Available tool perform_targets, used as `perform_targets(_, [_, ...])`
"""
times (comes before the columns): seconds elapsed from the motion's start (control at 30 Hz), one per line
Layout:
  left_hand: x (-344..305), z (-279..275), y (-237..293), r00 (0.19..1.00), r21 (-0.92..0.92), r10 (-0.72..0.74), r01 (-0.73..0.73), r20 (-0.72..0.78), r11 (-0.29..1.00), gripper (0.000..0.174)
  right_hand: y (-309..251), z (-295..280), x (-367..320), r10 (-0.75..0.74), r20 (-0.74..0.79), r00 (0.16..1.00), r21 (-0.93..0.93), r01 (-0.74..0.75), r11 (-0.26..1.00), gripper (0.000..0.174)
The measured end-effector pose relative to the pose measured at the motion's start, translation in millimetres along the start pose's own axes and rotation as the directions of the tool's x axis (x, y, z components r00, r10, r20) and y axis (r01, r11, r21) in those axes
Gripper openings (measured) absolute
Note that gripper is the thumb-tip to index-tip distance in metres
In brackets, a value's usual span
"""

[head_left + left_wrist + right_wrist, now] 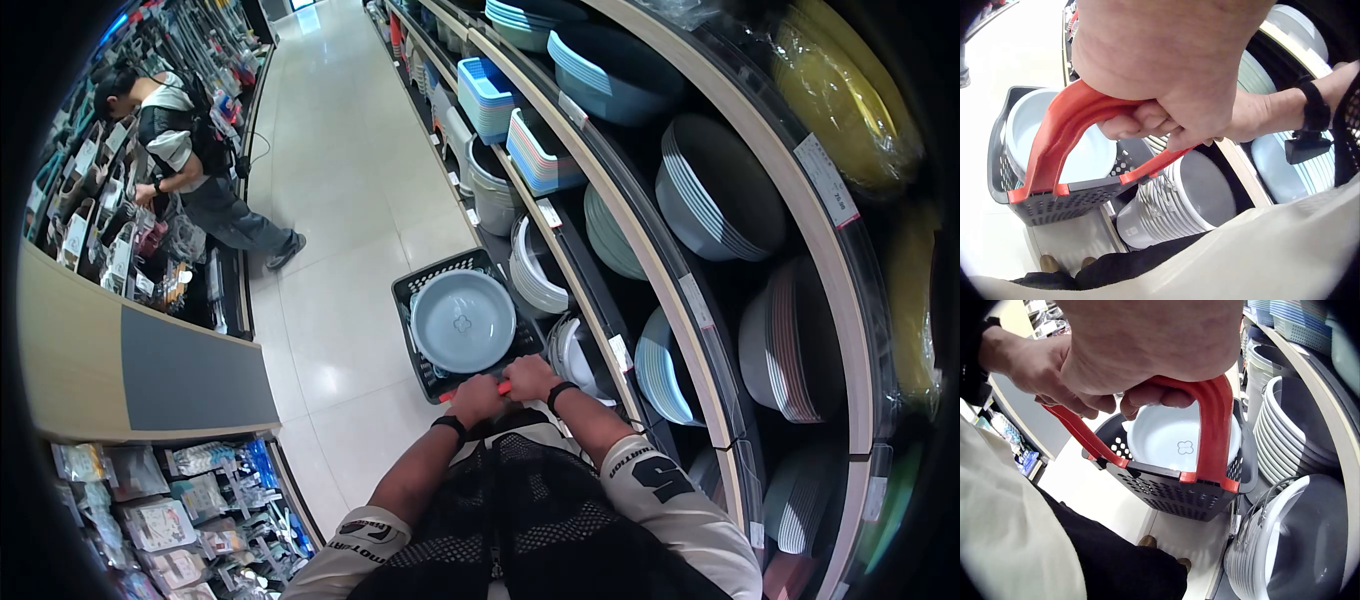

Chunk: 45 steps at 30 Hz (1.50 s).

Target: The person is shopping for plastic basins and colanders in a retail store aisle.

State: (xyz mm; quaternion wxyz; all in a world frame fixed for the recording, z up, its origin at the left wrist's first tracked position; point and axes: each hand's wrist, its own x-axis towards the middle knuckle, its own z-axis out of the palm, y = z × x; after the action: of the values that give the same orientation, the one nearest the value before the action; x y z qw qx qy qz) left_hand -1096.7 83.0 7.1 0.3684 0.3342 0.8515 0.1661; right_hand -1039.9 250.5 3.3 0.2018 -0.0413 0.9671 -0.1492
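Observation:
Both hands grip the red handles of a dark perforated basket (pixel 403 300) in front of the body. My left hand (pixel 476 400) has its fingers curled round a red handle (pixel 1054 134), seen close in the left wrist view. Right beside it, my right hand (pixel 531 378) curls round the other part of the handle (pixel 1213 425). In the basket lies a light blue round basin (pixel 463 322) with a flower-shaped mark on its bottom. Its rim stands close to the basket's walls.
Shelves on the right hold stacked basins (pixel 720 190), small baskets (pixel 485 98) and nested buckets (pixel 1291 431). A tiled aisle floor (pixel 330 250) runs ahead. At the left a person (pixel 185 150) bends toward a shelf; packaged goods (pixel 160 525) hang nearer, past a grey panel (pixel 190 370).

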Motion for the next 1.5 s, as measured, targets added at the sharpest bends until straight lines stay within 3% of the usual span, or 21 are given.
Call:
perform_targets(0.37, [24, -13, -13, 0.999, 0.041, -0.010, 0.011, -0.032, 0.999, 0.026, 2, -17, 23, 0.016, -0.021, 1.000, 0.034, -0.015, 0.999, 0.026])
perform_targets(1.0, [97, -87, -49, 0.995, 0.098, -0.098, 0.095, 0.020, 0.991, 0.031, 29, -43, 118, -0.015, -0.123, 0.992, 0.121, 0.030, 0.992, 0.023])
perform_targets(1.5, [140, -140, -62, 0.991, 0.156, -0.136, 0.134, 0.003, 0.979, 0.029, 45, -83, 178, -0.028, -0.081, 0.996, 0.197, 0.044, 0.979, 0.021])
